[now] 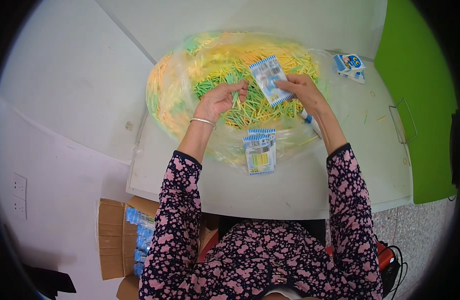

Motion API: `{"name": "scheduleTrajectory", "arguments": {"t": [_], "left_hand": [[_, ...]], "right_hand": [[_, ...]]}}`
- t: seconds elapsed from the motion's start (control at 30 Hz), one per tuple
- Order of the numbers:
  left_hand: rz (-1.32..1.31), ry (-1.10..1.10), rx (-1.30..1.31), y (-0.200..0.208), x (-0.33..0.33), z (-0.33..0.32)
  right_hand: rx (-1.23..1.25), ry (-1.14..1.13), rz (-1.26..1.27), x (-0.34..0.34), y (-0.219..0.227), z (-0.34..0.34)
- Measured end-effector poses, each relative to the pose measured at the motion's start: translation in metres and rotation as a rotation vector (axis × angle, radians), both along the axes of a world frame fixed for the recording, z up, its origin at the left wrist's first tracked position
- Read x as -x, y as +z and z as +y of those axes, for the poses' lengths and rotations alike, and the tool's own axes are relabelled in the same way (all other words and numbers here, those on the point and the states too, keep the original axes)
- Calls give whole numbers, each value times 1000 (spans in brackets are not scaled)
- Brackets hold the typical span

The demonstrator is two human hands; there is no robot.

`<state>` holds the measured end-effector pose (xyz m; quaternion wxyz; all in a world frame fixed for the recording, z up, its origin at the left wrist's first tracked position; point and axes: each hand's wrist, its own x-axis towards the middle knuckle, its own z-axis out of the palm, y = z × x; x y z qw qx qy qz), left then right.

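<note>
Evidently the clear plastic bag [182,85] lies with its mouth spread wide on the table [262,197], and that seems to suit reaching in from the near side, since the heap of thin green and yellow sticks [260,111] sits exposed right under both hands. The left hand [224,97] is over the heap, thumb and fingers pressed together, apparently pinching a few green sticks [235,101]; how many is hidden by the fingers. The right hand [302,90] pinches a blue-and-white packet [271,81] by its right side, thumb on the face, fingers behind. Such a grip probably keeps the flat packet from bending while leaving most of its face and its upper end uncovered. The packet is tilted above the heap, near the left hand but apart from it, so anything dropped would likely land back in the bag. Whether its end is open cannot be told. Overlapping packets [259,156] lie at the bag's near edge, perhaps grouped there to stay out of the reaching path. More packets [351,65] rest at the table's far right, beside the green panel [415,100]. Below, at left, an open cardboard box [110,240] holds many blue packets [142,245], seemingly placed low to spare table space.
</note>
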<state>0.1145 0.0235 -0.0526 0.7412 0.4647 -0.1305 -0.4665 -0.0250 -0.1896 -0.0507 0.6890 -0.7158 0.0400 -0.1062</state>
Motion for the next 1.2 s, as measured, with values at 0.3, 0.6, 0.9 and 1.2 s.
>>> {"name": "scheduleTrajectory", "arguments": {"t": [0.3, 0.6, 0.9, 1.2], "left_hand": [[77, 226, -39, 16, 22, -20], [-196, 190, 150, 49, 47, -33], [-359, 158, 133, 44, 80, -40], [-451, 133, 55, 50, 104, -42]], "right_hand": [[-79, 116, 134, 46, -1, 5], [-72, 256, 162, 54, -12, 2], [-153, 340, 184, 55, -15, 6], [-305, 341, 156, 59, -22, 6]]}}
